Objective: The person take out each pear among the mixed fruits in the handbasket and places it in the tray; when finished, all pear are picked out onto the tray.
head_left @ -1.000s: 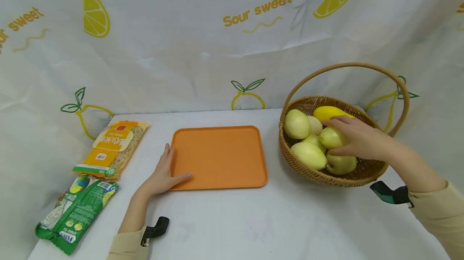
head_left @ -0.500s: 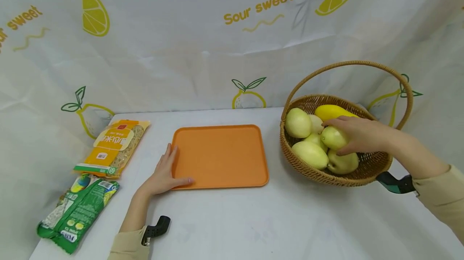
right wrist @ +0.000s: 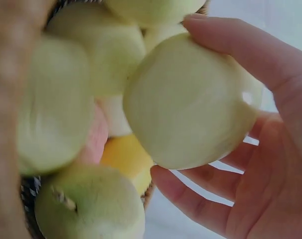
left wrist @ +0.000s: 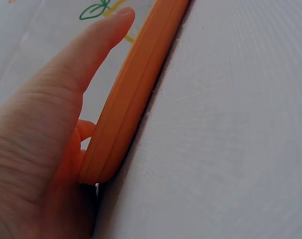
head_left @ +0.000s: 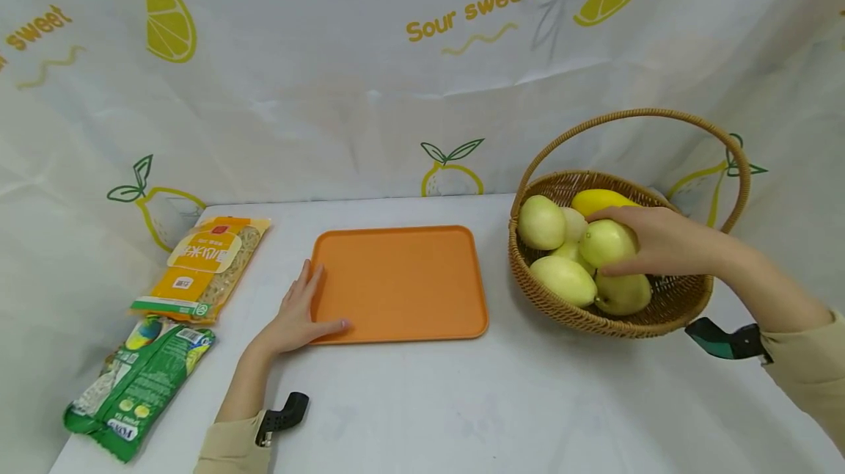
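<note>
Gripping a pale green fruit (head_left: 606,243), right hand (head_left: 667,241) over wicker basket (head_left: 683,304).

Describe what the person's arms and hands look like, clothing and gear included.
The left hand and right hand show no gloves or rings. The left sleeve and right sleeve are plain beige, their cuffs stopping short of the hands. A curved black fitting sits by each cuff; the right fitting shows a green patch.
</note>
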`<state>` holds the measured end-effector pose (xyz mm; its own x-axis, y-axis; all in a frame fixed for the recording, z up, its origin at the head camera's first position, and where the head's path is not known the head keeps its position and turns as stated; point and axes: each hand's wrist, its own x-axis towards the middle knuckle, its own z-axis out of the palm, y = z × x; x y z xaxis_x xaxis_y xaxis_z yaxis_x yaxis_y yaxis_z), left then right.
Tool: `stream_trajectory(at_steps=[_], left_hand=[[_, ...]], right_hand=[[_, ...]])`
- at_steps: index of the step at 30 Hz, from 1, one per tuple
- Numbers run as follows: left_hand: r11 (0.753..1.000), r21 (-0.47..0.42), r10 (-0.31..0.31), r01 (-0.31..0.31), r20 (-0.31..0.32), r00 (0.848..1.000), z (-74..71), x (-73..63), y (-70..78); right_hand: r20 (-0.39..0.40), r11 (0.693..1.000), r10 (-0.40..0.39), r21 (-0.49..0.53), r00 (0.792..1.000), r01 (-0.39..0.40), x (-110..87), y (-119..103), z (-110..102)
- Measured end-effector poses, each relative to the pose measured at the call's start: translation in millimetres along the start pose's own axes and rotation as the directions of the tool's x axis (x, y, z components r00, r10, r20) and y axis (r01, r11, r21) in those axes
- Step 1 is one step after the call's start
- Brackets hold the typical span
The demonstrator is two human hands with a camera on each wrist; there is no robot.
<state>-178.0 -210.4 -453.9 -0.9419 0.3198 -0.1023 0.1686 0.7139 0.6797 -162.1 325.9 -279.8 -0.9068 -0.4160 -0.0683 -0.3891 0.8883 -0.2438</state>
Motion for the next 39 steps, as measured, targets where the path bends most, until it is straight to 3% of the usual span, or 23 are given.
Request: stream_trajectory(at_steps=[5, 8, 13, 16, 19, 26, 30, 35, 39], left_hand=[[1.0, -0.001, -0.002, 0.002, -0.002, 1.0, 0.1, -0.3, -0.5], [1.0, -0.001, -0.006, 0.006, -0.002, 1.0, 0.1, -0.3, -0.9], [1.0, 0.001, -0.008, 0.008, -0.001, 1.0, 0.4, -0.2, -2.2], [1.0, 0.004, -0.004, 0.004, -0.005, 1.0, 0.5, 0.2, -3.1], [1.0, 0.005, -0.005, 0.005, -0.009, 1.0, 0.5, 0.9, -3.8], [1.0, -0.004, -0.019, 0.019, -0.001, 1.0, 0.2, 1.6, -2.7], [1.0, -0.003, -0.023, 0.023, 0.0, 1.0, -0.1, 1.9, -2.3], [1.0, -0.001, -0.022, 0.022, 0.001, 1.0, -0.5, 1.9, -3.2], [1.0, -0.009, -0.025, 0.025, 0.004, 1.0, -0.5, 2.1, -3.4]], right_hand=[[-0.023, 0.992, 0.09, 0.087, 0.996, -0.088, -1.7, -11.7, 0.1], [-0.011, 0.971, 0.146, 0.194, 0.989, -0.141, -1.9, -19.7, 0.9], [0.013, 0.895, 0.188, 0.409, 0.982, -0.177, 0.1, -32.8, 3.8], [0.021, 0.827, 0.189, 0.536, 0.982, -0.171, 2.8, -42.0, 6.4], [0.029, 0.736, 0.17, 0.661, 0.985, -0.146, 6.8, -51.3, 10.5], [0.09, 0.439, 0.086, 0.89, 0.992, -0.119, 17.7, -78.2, 23.3], [0.09, 0.298, 0.053, 0.949, 0.994, -0.102, 25.0, -96.3, 33.3], [0.079, 0.168, 0.034, 0.982, 0.996, -0.084, 36.5, -116.8, 50.0], [0.096, 0.098, 0.051, 0.99, 0.994, -0.101, 45.1, -130.6, 65.4]])
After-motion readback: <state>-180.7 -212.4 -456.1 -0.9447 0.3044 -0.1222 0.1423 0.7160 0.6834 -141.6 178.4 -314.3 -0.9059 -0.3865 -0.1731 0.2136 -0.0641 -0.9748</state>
